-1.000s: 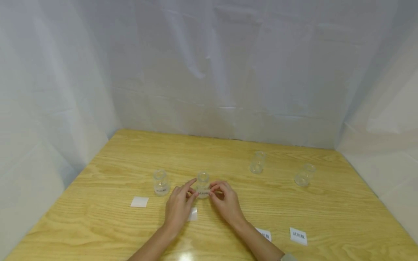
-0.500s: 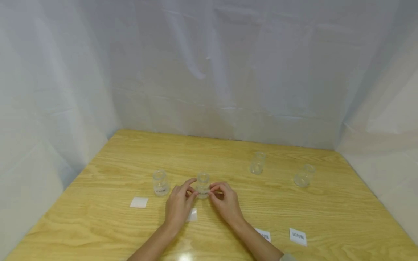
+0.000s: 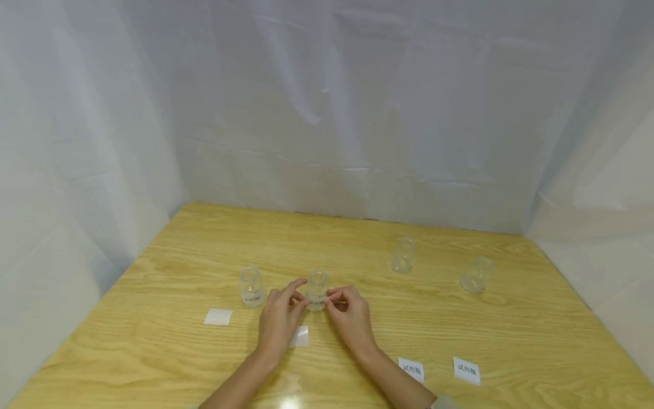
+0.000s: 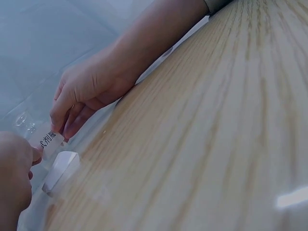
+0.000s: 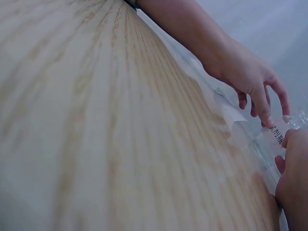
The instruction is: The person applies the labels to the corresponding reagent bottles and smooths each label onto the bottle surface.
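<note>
The thumb and fingertips of the left hand pinch the left end of a white printed label, with the forefinger stretched out beside the upper part of a clear reagent bottle. The right hand holds the label's right end, thumb and forefinger closed narrowly on it. Between the two grips the label spans the lower front of the bottle, its dark characters facing the person; whether it is stuck down all along I cannot tell.

Taking that bottle as the centre of the dial in the head view, the left hand comes in from eight o'clock and the right hand from four. Between six and seven o'clock, close to the left wrist, lies a shiny white backing slip. At nine o'clock, near the left fingers, stands a second bottle bearing a similar label low on its front. Between eight and nine, farther out, is a plain white slip.

Toward two o'clock stands a third clear bottle, and at three, farther off, a fourth. At four o'clock two printed slips lie side by side on the wood-grained table. A pale sheet hangs at twelve.
</note>
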